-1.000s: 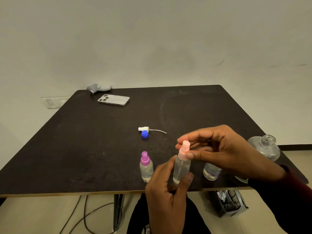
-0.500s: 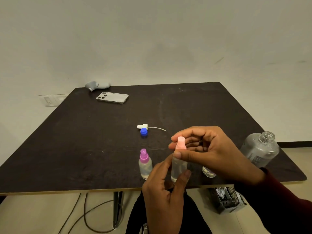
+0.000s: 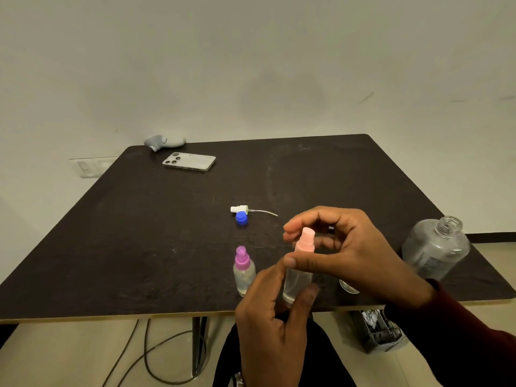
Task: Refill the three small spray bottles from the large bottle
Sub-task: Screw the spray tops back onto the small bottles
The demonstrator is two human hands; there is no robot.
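Observation:
Near the table's front edge my left hand (image 3: 275, 314) grips the clear body of a small spray bottle (image 3: 296, 283). My right hand (image 3: 346, 252) curls around its pink spray cap (image 3: 305, 241), thumb and fingers touching it. A second small bottle with a purple cap (image 3: 243, 270) stands upright just to the left. A third small bottle (image 3: 347, 287) is mostly hidden behind my right hand. The large clear bottle (image 3: 437, 248) stands uncapped at the right edge. A blue-collared spray head with a thin tube (image 3: 241, 215) lies mid-table.
The dark table (image 3: 139, 233) carries a phone (image 3: 189, 161) lying face down at the back left and a grey object (image 3: 163, 141) at the far edge. Cables (image 3: 156, 356) run on the floor below, and a dark bin (image 3: 374, 331) sits under the right side.
The view has shifted slightly. My right hand's fingers have moved around the pink cap while my left hand keeps its hold on the bottle's body.

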